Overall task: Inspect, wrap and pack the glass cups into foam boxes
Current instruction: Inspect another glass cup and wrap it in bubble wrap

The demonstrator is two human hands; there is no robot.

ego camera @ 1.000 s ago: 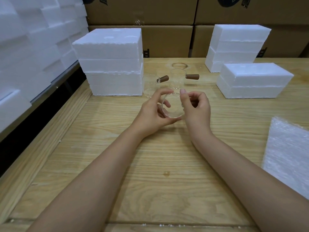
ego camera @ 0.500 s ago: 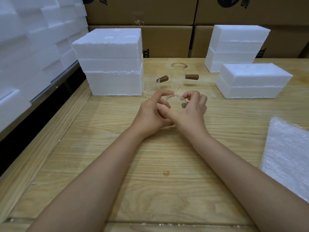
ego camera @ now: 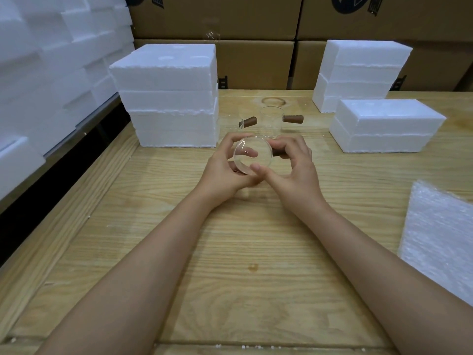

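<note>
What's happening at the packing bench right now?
A person holds a clear glass cup over the wooden table. The left hand is round its body and the right hand is at its brown handle. One round end faces the camera, apparently for inspection. Two more cups stand behind it, beside a stack of foam boxes. A sheet of bubble wrap lies at the right, not yet in use.
</note>
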